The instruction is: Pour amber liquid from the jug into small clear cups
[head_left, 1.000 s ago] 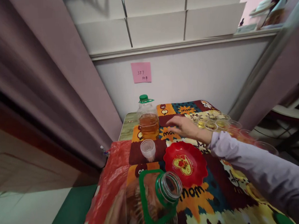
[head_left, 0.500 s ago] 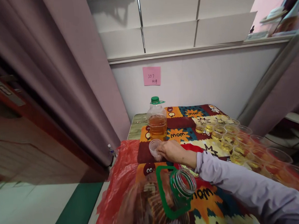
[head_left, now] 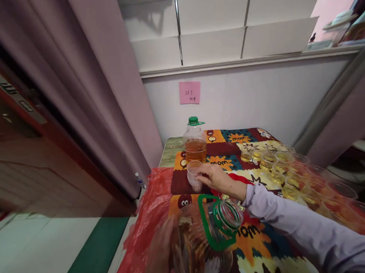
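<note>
My right hand reaches across the patterned tablecloth and closes its fingers on the top of a stack of clear plastic cups. My left hand, blurred at the bottom edge, holds a large clear bottle with a green handle; the bottle is uncapped and tilted, its mouth pointing right. Behind the cups stands a second bottle with a green cap, about half full of amber liquid. A red plate lies mostly hidden under my right wrist.
Several clear cups with yellow liquid fill the right side of the table. A red plastic sheet hangs over the table's left edge. A pink curtain and a wooden door stand left; a pink note is on the wall.
My right hand swung left from near the filled cups to the stack of empty cups and took hold of it. The view shifted left.
</note>
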{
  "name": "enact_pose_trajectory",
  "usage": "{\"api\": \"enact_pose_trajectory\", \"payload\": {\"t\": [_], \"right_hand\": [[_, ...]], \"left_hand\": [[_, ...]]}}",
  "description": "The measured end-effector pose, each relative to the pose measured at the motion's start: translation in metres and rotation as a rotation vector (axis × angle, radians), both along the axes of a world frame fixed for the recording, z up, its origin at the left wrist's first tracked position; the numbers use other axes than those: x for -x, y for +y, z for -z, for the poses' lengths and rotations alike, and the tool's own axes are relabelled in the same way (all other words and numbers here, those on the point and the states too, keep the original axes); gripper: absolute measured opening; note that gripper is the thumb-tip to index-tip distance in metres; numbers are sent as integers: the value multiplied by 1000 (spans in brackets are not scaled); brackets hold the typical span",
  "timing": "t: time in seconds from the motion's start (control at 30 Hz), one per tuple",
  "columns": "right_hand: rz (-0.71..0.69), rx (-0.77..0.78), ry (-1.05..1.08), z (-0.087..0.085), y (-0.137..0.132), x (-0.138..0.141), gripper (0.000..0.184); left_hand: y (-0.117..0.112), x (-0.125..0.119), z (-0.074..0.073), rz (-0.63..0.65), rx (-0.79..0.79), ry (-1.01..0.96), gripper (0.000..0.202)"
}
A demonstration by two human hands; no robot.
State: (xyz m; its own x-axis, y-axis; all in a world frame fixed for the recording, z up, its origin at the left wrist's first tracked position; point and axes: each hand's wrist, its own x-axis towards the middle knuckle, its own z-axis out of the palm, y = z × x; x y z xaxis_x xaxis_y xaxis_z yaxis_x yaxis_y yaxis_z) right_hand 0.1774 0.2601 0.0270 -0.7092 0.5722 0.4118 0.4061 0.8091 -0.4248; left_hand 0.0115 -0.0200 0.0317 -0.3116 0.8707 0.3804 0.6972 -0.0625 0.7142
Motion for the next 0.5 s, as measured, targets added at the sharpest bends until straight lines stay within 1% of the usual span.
{"api": "enact_pose_trajectory", "payload": {"t": [0.07,0.1,0.17,0.23,0.27,0.3,0.37,0.43,0.5], "right_hand": [[9,-26,98,-11,-4,-11,11],[17,-49,166,-17,-6,-20,13],[46,-115,305,-25,-11,-44,14],[103,-171,367,-22,-16,-74,14],[142,-180,346,-16,-20,-89,14],[179,-172,302,-6,-24,-103,14],[239,-119,182,19,-35,-128,18],[280,-51,82,47,-47,-143,22],[317,-5,34,69,-58,-149,23]], "left_hand": [[0,5,8,41,-18,26,50],[-1,8,13,62,-25,34,58],[-2,14,24,117,-38,48,90],[-3,19,34,168,-65,75,123],[-3,21,38,180,-82,95,131],[-3,22,41,182,-100,118,135],[-1,24,44,160,-121,154,136],[1,24,46,142,-120,162,134],[3,23,46,132,-106,164,134]]}}
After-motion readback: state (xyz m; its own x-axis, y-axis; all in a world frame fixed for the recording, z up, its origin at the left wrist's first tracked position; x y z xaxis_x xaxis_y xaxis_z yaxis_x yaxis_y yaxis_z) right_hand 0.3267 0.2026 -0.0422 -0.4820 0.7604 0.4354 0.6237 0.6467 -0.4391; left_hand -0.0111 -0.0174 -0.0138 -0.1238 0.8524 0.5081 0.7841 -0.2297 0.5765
